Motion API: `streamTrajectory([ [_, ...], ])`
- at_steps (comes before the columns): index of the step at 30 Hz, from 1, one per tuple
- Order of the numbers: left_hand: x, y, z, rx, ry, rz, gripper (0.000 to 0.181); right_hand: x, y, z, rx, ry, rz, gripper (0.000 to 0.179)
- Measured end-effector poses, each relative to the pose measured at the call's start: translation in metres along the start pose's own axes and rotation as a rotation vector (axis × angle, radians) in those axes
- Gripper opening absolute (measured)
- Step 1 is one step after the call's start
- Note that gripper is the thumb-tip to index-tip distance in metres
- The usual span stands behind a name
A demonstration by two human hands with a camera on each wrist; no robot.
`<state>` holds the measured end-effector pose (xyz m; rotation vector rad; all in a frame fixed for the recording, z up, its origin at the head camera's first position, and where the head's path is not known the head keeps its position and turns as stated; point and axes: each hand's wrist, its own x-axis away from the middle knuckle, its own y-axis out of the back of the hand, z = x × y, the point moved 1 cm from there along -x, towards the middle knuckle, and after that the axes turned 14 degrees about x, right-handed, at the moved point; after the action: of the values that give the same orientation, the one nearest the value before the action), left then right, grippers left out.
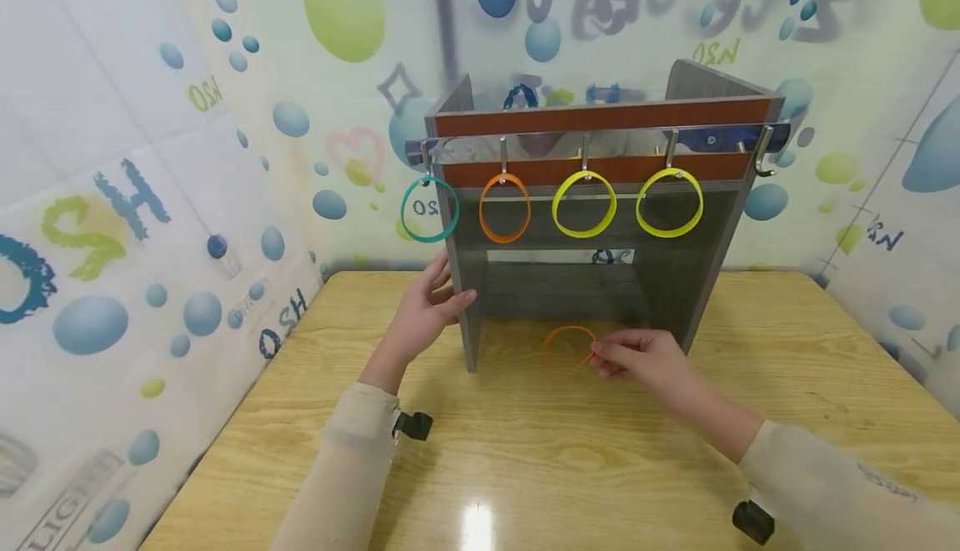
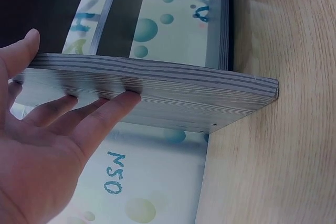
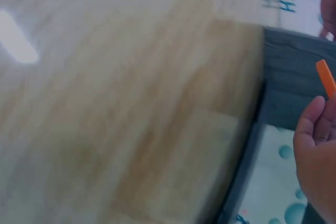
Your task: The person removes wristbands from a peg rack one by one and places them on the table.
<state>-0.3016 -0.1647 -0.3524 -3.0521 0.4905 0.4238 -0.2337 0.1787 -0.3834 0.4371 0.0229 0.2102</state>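
Observation:
Between the thumb and fingers of my right hand (image 1: 637, 358), an orange ring (image 1: 567, 328) is pinched, low before the shelf's opening. In the right wrist view part of that ring (image 3: 325, 77) stands out above the fingertips. My left hand (image 1: 426, 309) grips the left side panel (image 1: 468, 338) of a grey wooden shelf, thumb near the front edge and fingers on the outer face. From hooks on the shelf's metal rail (image 1: 555, 144) hang a teal ring (image 1: 429, 240), another orange ring (image 1: 504, 240), a yellow ring (image 1: 584, 235) and a second yellow ring (image 1: 670, 235).
The rail's far-right hook (image 1: 763, 155) carries no ring. The shelf stands on a light wooden table (image 1: 525, 459) near its back edge. A patterned wall (image 1: 360, 101) rises behind it and at both sides.

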Motion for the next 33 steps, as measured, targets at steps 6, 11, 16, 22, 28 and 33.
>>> streamTrajectory([
  [6, 0.0, 0.0, 0.002, 0.006, -0.003, 0.007, 0.079, -0.004, -0.034, -0.006, -0.022, -0.021, 0.064, 0.038],
  [11, 0.0, -0.001, 0.001, 0.005, -0.003, 0.008, 0.079, -0.005, -0.06, -0.005, -0.055, -0.047, 0.112, 0.038],
  [16, -0.001, -0.001, 0.001, 0.009, -0.001, 0.009, 0.078, -0.008, -0.08, 0.003, -0.078, -0.063, 0.131, 0.037],
  [22, -0.002, -0.002, 0.001, 0.007, 0.003, 0.005, 0.078, -0.012, -0.104, 0.008, -0.118, -0.079, 0.19, 0.036],
  [28, -0.002, -0.002, 0.001, 0.001, 0.014, -0.001, 0.079, -0.013, -0.125, 0.014, -0.128, -0.145, 0.186, 0.028],
  [33, -0.001, 0.0, 0.002, -0.008, 0.016, -0.008, 0.08, -0.016, -0.136, 0.022, -0.075, -0.184, 0.172, 0.023],
])
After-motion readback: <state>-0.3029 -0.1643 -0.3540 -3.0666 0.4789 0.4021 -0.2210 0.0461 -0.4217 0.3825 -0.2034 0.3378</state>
